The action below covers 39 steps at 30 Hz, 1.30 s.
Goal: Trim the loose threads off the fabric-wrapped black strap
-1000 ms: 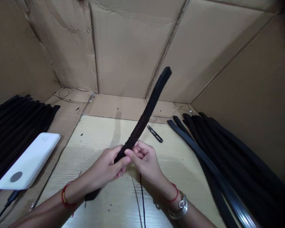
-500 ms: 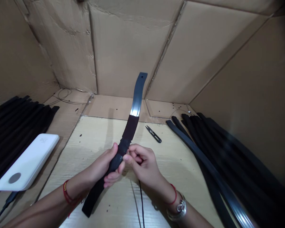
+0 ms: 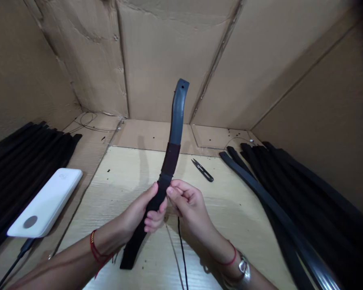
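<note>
I hold a long black strap (image 3: 172, 149) upright over the cardboard work surface (image 3: 230, 209). Its lower half is matte and dark; its upper half is smooth, curved and has a small hole near the tip. My left hand (image 3: 140, 211) is wrapped round the strap's middle, thumb up along it. My right hand (image 3: 186, 201) pinches the strap's edge just beside the left thumb, fingers curled. A thin black thread (image 3: 181, 249) hangs down from under my right hand.
Small black thread snips (image 3: 203, 170) lie on the surface behind my hands. A pile of black straps (image 3: 290, 201) lies at the right, another pile (image 3: 21, 157) at the left. A white power bank (image 3: 46, 201) with a cable sits at the left. Cardboard walls enclose the space.
The strap has turned from leaning right to nearly upright, showing its smooth face. My left hand slid its grip along the strap; my right hand stayed pinched at the same spot.
</note>
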{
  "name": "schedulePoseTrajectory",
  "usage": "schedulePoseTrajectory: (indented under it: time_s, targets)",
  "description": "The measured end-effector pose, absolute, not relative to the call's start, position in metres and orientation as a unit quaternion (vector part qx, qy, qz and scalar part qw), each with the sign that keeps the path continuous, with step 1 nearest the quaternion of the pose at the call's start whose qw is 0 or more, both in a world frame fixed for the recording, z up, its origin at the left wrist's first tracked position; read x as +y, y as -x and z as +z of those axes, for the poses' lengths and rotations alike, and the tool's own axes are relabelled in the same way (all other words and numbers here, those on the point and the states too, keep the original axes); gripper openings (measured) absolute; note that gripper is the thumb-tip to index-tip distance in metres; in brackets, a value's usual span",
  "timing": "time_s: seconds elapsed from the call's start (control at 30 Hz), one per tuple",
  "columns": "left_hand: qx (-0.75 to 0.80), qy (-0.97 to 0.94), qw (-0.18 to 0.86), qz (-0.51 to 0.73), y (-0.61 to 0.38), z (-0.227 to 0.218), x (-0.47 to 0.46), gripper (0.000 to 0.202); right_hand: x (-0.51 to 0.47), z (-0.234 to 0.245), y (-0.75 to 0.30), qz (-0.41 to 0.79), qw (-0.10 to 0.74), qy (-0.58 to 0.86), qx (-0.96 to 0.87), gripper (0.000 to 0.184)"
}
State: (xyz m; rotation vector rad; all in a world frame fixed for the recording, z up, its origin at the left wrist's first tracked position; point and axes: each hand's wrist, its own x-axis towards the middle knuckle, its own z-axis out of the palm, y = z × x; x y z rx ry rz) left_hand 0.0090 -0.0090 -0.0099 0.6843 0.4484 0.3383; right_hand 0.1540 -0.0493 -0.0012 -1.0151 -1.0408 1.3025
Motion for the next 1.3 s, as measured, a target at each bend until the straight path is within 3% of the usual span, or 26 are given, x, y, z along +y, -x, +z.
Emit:
schedulePoseTrajectory:
  time_s: [0.37,0.6,0.83,1.03,1.13,1.3]
  targets:
    - [0.180,-0.363,0.908,0.109,-0.009,-0.011,-0.018,0.067,-0.052,0.009,-0.161,0.548,0.569,0.454,-0.412,0.039]
    - [0.146,-0.280,0.938,0.141,-0.003,-0.005,-0.005,0.035,-0.052,0.004,-0.155,0.529,0.541,0.470,-0.454,0.039]
    - [0.141,-0.289,0.936,0.141,-0.001,0.003,-0.012,0.040,-0.055,0.008,-0.152,0.509,0.554,0.474,-0.457,0.033]
    - [0.162,-0.302,0.926,0.162,0.000,0.007,-0.016,0.043,-0.058,0.015,-0.153,0.437,0.565,0.464,-0.524,0.017]
    - [0.184,-0.311,0.917,0.167,0.002,0.010,-0.014,0.051,-0.055,0.016,-0.159,0.310,0.525,0.444,-0.656,0.005]
    - [0.244,-0.350,0.888,0.172,0.004,0.014,-0.011,0.062,-0.054,0.015,-0.169,-0.021,0.450,0.400,-0.798,0.010]
